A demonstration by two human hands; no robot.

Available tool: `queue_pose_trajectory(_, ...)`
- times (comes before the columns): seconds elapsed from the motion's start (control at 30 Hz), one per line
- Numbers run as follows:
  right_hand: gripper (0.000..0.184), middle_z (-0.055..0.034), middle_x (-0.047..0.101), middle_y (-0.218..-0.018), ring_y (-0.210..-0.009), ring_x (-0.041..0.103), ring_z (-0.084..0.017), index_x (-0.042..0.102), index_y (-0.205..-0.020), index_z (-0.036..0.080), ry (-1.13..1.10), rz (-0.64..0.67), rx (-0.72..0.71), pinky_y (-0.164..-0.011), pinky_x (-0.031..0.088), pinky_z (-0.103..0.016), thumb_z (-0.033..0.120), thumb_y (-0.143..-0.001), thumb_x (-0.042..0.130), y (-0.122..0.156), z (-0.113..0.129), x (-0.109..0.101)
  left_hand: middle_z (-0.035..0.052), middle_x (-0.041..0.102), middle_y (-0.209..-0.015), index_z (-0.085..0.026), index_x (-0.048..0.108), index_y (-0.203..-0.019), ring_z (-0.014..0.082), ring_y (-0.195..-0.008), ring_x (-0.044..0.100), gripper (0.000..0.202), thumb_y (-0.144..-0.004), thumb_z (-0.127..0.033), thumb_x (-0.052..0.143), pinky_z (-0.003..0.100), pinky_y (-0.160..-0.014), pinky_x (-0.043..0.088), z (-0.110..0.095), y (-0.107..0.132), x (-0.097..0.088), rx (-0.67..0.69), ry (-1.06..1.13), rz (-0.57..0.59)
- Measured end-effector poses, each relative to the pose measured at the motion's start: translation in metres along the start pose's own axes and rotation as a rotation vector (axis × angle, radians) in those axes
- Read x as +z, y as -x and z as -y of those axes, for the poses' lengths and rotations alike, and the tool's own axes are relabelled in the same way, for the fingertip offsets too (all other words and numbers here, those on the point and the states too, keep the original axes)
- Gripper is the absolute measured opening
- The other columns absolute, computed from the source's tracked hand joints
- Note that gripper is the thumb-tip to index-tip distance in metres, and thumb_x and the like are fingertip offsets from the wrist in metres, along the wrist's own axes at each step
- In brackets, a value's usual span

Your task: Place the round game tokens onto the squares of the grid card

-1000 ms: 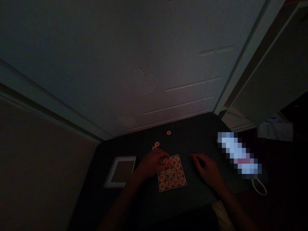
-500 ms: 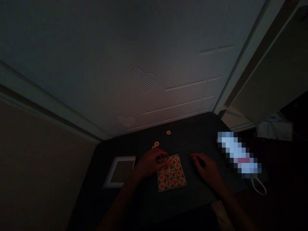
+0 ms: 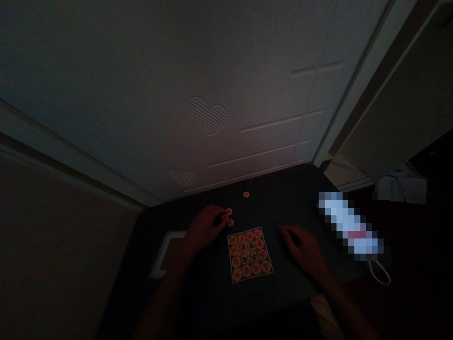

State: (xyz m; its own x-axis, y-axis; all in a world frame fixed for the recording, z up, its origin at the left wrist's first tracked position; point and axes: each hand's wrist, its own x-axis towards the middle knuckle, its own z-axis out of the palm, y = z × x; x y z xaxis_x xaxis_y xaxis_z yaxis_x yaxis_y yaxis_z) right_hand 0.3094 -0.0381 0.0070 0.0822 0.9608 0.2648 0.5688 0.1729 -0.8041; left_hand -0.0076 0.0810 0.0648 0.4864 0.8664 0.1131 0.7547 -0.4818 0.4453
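Note:
My left hand [image 3: 205, 230] reaches over the dark table, thumb and index finger closed around a small group of round Chinese chess pieces [image 3: 230, 222] with red characters. Which of them is in the pinch is partly hidden by the fingertips. Just right of that hand lies a square box [image 3: 232, 282] with a pale rim, filled with rows of pieces [image 3: 247, 270], most marked red and several in the middle marked black. To the right of the box rests my right hand [image 3: 302, 248], fingers curled in and thumb near the index fingertip, with nothing visible in it.
One more piece [image 3: 246, 194] lies near the table's back edge. A pale-rimmed square lid or frame [image 3: 161, 257] sits behind my left forearm. A blurred bright object [image 3: 348, 226] with a white loop [image 3: 381, 274] is at the right. A white panel with heart reliefs [image 3: 208, 115] stands behind.
My left hand has left the box and moved left and slightly back to the loose pieces. The box's pieces now show fully. My right hand has stayed in place.

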Motion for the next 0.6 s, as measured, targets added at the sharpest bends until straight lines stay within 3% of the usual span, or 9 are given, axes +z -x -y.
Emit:
queue_pose_trajectory(0.17, 0.025, -0.0059, 0.076, -0.103, -0.094, 0.072, -0.023, 0.071, -0.109, 0.026, -0.001, 0.008, -0.004, -0.085, 0.058, -0.038, 0.034, -0.097, 0.051, -0.0002, -0.0009, 0.0004, 0.0036, 0.067, -0.112, -0.026, 0.067, -0.110, 0.0214, -0.106, 0.061, 0.023, -0.095, -0.041, 0.057, 0.041, -0.099, 0.048, -0.0032, 0.0040, 0.0034, 0.045, -0.026, 0.009)
queue_pose_trajectory(0.6, 0.025, -0.0060, 0.075, -0.104, -0.097, 0.071, -0.024, 0.071, -0.109, 0.026, -0.020, 0.017, 0.010, -0.086, 0.057, -0.038, 0.034, -0.098, 0.050, 0.0000, 0.0018, -0.0008, 0.0051, 0.062, -0.115, -0.027, 0.071, -0.105, 0.0218, -0.107, 0.060, 0.019, -0.093, -0.036, 0.060, 0.042, -0.099, 0.049, -0.0065, -0.0002, 0.0071, 0.110, -0.059, 0.066)
